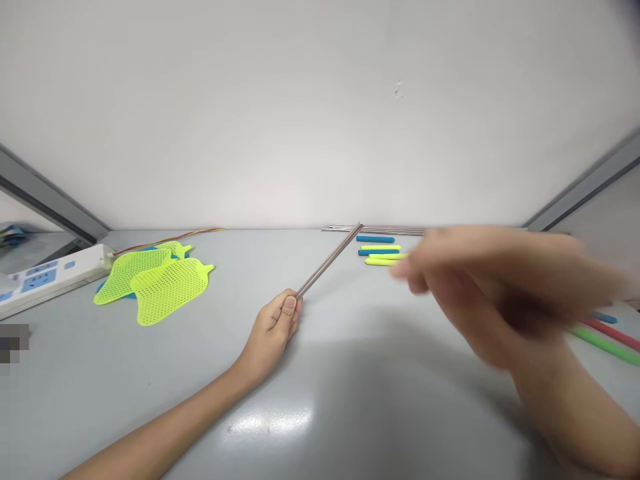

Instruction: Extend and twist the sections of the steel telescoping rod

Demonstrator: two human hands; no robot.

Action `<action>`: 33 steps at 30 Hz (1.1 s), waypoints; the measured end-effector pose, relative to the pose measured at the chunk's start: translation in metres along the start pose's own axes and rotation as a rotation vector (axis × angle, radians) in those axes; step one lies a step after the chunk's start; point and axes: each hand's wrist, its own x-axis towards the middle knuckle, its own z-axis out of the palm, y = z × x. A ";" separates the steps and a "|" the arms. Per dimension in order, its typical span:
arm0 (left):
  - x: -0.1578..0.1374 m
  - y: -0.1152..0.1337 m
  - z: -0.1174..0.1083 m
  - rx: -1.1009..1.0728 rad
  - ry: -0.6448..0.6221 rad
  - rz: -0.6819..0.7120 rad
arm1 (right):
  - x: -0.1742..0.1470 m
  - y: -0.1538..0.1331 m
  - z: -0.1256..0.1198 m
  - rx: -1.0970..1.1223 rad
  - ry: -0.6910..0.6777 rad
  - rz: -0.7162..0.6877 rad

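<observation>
My left hand (275, 327) is closed around the lower end of thin metal rods (330, 260), which look like two lying side by side. They slant up and away to the right above the grey table. Close to the camera, my right hand (480, 287) is blurred by motion, so its finger pose and anything in it cannot be made out. Beyond its fingertips lie short yellow tubes (381, 248) and blue tubes (375, 239), partly covered by the hand. More metal rods (345, 229) rest along the wall behind them.
Yellow perforated fly swatter heads (173, 290) lie stacked at left, with blue showing underneath. Beside them is a white power strip (60, 273) with coloured wires (170, 239) behind. At far right are a green tube (607, 345) and a red tube (615, 333). A wall (300, 133) closes the back.
</observation>
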 end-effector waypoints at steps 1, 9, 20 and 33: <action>0.000 0.000 0.000 0.000 0.000 -0.001 | 0.022 0.006 0.001 -0.131 0.055 -0.108; 0.001 -0.001 0.000 -0.017 -0.002 -0.041 | 0.055 0.086 -0.008 -0.317 -0.120 0.177; 0.009 0.000 -0.019 0.171 -0.089 0.008 | 0.053 0.116 0.025 0.419 -0.296 0.476; 0.030 0.008 -0.138 1.104 0.114 0.051 | 0.048 0.141 0.041 0.950 0.063 0.738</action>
